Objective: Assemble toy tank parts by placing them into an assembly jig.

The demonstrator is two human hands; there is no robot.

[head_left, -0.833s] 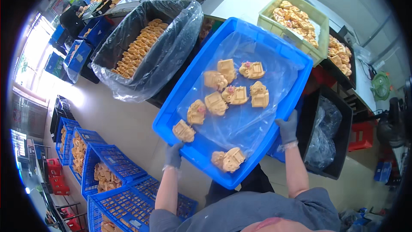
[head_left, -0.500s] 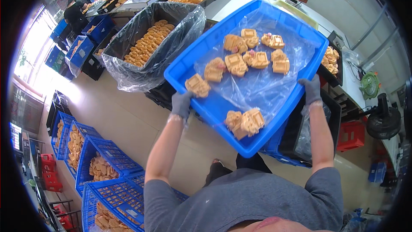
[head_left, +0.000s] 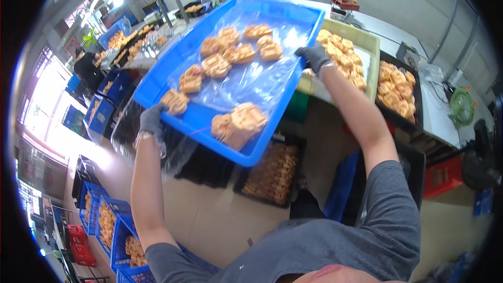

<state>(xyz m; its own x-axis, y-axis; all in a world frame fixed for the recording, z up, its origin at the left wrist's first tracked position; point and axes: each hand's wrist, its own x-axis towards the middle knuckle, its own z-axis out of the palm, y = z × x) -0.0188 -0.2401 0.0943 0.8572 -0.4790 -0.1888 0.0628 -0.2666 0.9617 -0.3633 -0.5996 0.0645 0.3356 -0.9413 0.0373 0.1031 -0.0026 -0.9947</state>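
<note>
A blue plastic tray (head_left: 283,99) is held up, tilted, between my two grey-gloved hands. My left hand (head_left: 152,119) grips its near left edge, while my right hand (head_left: 313,56) has hold of the right edge. Inside, a clear plastic sheet (head_left: 246,91) lies crumpled over the bottom. Several tan moulded pieces (head_left: 216,65) rest on it in a loose group, and a small cluster (head_left: 249,117) sits in the near corner. Below and behind the tray, a plastic-lined bin (head_left: 123,136) is mostly hidden.
At the right, a pale yellow tray (head_left: 373,68) and a black tray (head_left: 417,97) hold more tan pieces. A black tray of darker-looking pieces (head_left: 272,173) is low down near my feet. Blue baskets (head_left: 121,230) line the lower left. A green fan (head_left: 462,107) and red stool (head_left: 443,175) stand right.
The blue tray has moved left in view, still in both hands. The pale yellow tray and the low black tray now show. The plastic-lined bin is now mostly covered.
</note>
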